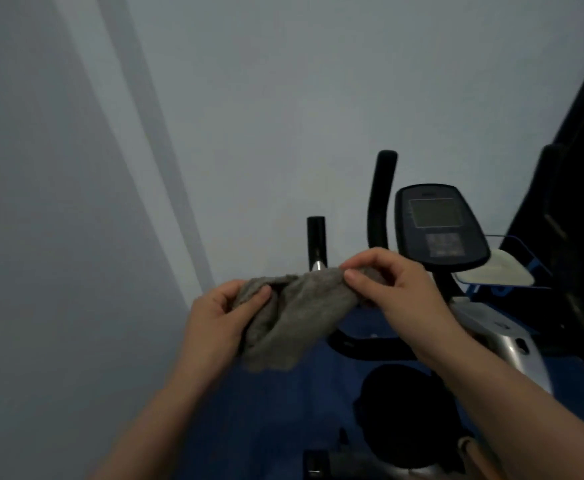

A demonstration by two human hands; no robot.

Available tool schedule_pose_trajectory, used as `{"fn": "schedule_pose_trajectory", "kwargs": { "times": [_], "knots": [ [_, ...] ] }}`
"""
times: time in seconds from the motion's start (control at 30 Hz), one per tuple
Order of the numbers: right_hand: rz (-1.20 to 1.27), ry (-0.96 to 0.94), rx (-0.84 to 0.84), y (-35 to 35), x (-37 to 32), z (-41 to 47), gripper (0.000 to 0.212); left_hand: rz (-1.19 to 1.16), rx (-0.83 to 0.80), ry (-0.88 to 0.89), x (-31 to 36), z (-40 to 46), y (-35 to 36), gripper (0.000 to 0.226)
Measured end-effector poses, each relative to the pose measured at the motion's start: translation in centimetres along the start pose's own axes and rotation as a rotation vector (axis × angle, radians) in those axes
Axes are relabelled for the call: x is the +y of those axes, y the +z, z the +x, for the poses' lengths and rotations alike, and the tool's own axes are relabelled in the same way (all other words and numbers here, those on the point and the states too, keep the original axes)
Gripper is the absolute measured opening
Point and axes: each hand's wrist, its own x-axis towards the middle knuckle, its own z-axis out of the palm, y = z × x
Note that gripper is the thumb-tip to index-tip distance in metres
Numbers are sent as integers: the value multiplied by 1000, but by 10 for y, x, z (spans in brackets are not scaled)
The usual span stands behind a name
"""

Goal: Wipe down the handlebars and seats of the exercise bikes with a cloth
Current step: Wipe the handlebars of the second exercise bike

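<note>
A grey cloth (294, 317) hangs stretched between both hands in front of an exercise bike. My left hand (214, 320) pinches its left end between thumb and fingers. My right hand (394, 292) pinches its right end a little higher. Behind the cloth stand the bike's black handlebar grips: a short one (316, 237) and a taller curved one (382, 195). The handlebar's lower bar (363, 346) runs under the cloth. The bike's black seat (401, 407) lies below my hands, partly hidden by my right forearm.
The bike's console (437, 226) with a screen sits right of the tall grip. A blue wire basket (505, 268) holding something white is at the right. Dark equipment (581, 202) fills the right edge. A pale wall (76, 202) lies left and ahead; the floor is blue.
</note>
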Motion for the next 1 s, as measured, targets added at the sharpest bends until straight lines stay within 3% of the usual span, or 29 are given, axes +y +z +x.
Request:
{"fn": "schedule_pose_trajectory", "kwargs": {
  "times": [0.1,0.23,0.27,0.37,0.43,0.57,0.7,0.77,0.9,1.0],
  "knots": [
    [-151,-71,-3,7,-5,12,14,129,45,50,8,6,-36,11],
    [-612,0,-446,15,-13,15,39,442,1,215,30,21,-72,24],
    [-677,-18,-490,21,-15,15,47,535,-40,253,36,25,-76,28],
    [-511,-158,-453,55,-17,17,60,752,-190,310,49,29,-79,43],
    [-358,-167,-545,83,-11,20,65,770,-260,297,51,25,-78,37],
    [-343,-151,-675,116,4,29,33,752,-282,268,44,24,-92,35],
    [-386,-122,-720,106,-1,39,21,806,-234,211,37,20,-117,47],
    [-379,-85,-738,102,-5,41,21,800,-184,165,33,16,-122,39],
    [-396,-31,-625,107,-5,42,27,741,-78,107,19,13,-121,29],
    [-292,111,-502,118,-3,35,34,670,-12,35,12,16,-117,47]
  ]
}}
